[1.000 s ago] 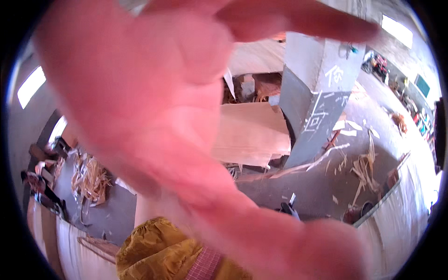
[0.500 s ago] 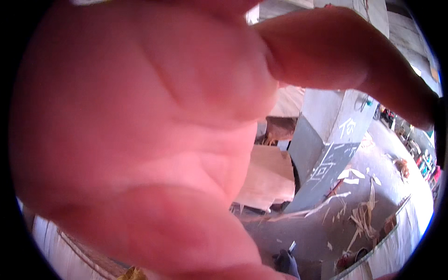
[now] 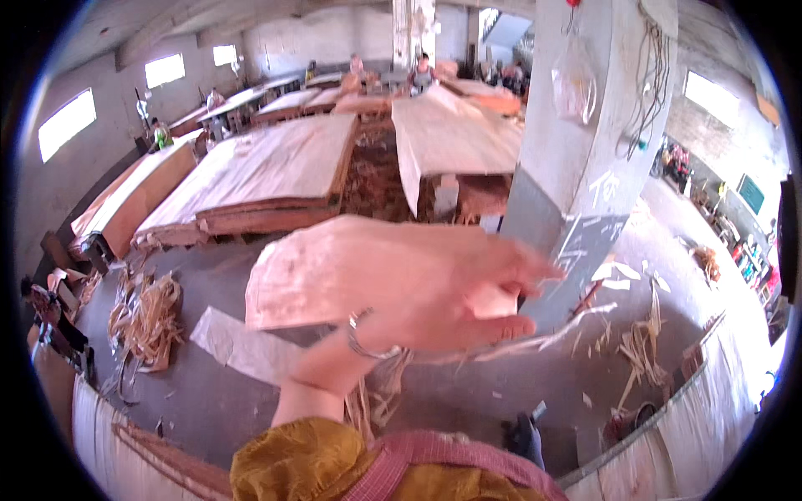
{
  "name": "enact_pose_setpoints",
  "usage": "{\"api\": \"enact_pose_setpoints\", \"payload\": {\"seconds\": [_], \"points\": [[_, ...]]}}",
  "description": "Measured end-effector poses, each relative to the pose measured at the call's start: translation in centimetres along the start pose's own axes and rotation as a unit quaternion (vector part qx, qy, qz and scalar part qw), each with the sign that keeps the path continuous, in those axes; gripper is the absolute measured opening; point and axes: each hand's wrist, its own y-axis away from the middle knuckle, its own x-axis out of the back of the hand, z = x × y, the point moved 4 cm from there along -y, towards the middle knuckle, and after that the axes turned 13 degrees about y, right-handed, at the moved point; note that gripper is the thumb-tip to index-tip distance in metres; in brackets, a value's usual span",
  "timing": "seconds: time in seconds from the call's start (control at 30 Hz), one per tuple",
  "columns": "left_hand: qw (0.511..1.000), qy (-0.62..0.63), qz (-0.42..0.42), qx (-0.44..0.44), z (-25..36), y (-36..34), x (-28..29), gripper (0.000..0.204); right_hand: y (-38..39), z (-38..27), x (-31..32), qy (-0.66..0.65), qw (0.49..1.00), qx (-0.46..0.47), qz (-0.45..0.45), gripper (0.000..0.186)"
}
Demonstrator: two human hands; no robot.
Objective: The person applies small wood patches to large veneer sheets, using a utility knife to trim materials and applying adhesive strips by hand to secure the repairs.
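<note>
My left hand [image 3: 468, 301] reaches across the middle of the view, a metal bracelet [image 3: 361, 334] at its wrist. Its thumb and fingers are apart and slightly blurred, pointing right, with nothing between them. Behind it lies a pale wood veneer sheet [image 3: 334, 271], partly covered by the hand; whether they touch I cannot tell. The arm comes out of a mustard sleeve [image 3: 292, 455], beside a purple checked strap [image 3: 418, 459]. My right hand is out of sight. Low on the right is a small dark object [image 3: 522, 434] with a light tip, which I cannot make out.
Large stacks of wood sheets [image 3: 267, 167] fill the hall beyond. A grey-and-white pillar [image 3: 568, 175] rises right of centre. Veneer scraps [image 3: 150, 321] lie on the floor at left, more strips [image 3: 643, 359] at right. Pale boards [image 3: 125, 442] curve along the near edge. Several people are farther off.
A hand that filled most of the view close to the camera has moved away. My left hand now appears farther off, and the hall behind it shows.
</note>
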Motion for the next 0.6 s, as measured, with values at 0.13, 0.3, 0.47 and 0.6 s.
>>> {"api": "enact_pose_setpoints", "payload": {"seconds": [0.13,0.3,0.47,0.6], "points": [[0.987,0.089,-0.036,0.126,-7.7,2.8,-3.1,0.037,0.2,0.1,3.4,-0.173,0.980,-0.052,0.080,0.029],[0.950,0.135,-0.171,0.225,-15.5,6.1,-8.3,0.038,2.0,-2.6,11.1,-0.108,0.957,-0.007,0.270,0.034],[0.923,0.186,-0.211,0.263,-19.7,5.7,-13.3,0.036,8.9,-6.2,19.0,-0.008,0.903,0.125,0.411,0.023],[0.910,0.210,-0.245,0.259,-21.5,6.2,-17.4,0.029,17.6,-10.0,25.3,0.091,0.750,0.248,0.607,0.013]]}}
